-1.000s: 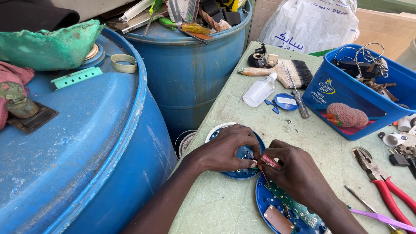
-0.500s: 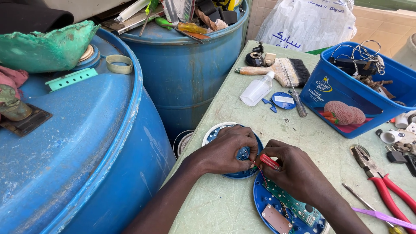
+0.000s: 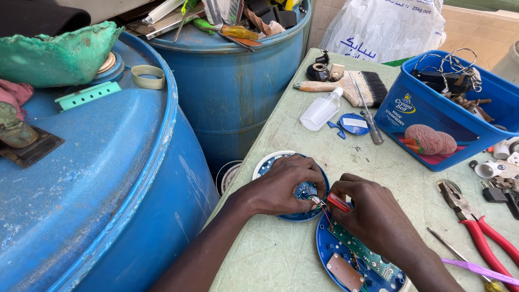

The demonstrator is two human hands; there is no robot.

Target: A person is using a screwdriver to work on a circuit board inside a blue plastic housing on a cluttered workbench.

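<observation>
At the bottom edge a round blue shell [image 3: 331, 250] lies open on the table [image 3: 281, 135], cut off by the frame, with a green circuit board [image 3: 361, 251] and a brown block [image 3: 345, 272] inside; the right forearm covers its right side. The right hand [image 3: 373, 213] is closed around a small red part [image 3: 339, 202], pinched at the fingertips; most of that part is hidden. Thin wires run from it toward the left hand [image 3: 284, 186], whose fingers curl down onto a second blue shell [image 3: 270, 162]. What they grip cannot be made out, and the hand hides most of that shell's inside.

To the right lie red-handled pliers [image 3: 478, 227], partly out of frame, and a purple strip [image 3: 478, 269]. Farther back are a blue disc [image 3: 354, 123], a screwdriver [image 3: 367, 116], a clear bottle [image 3: 320, 111], a brush [image 3: 351, 86] and a blue tub [image 3: 427, 116] of tangled wire and parts, too jumbled to sort. Two blue barrels [image 3: 97, 178] crowd the left, the far one [image 3: 243, 81] heaped with tools. A white sack [image 3: 384, 27] stands behind.
</observation>
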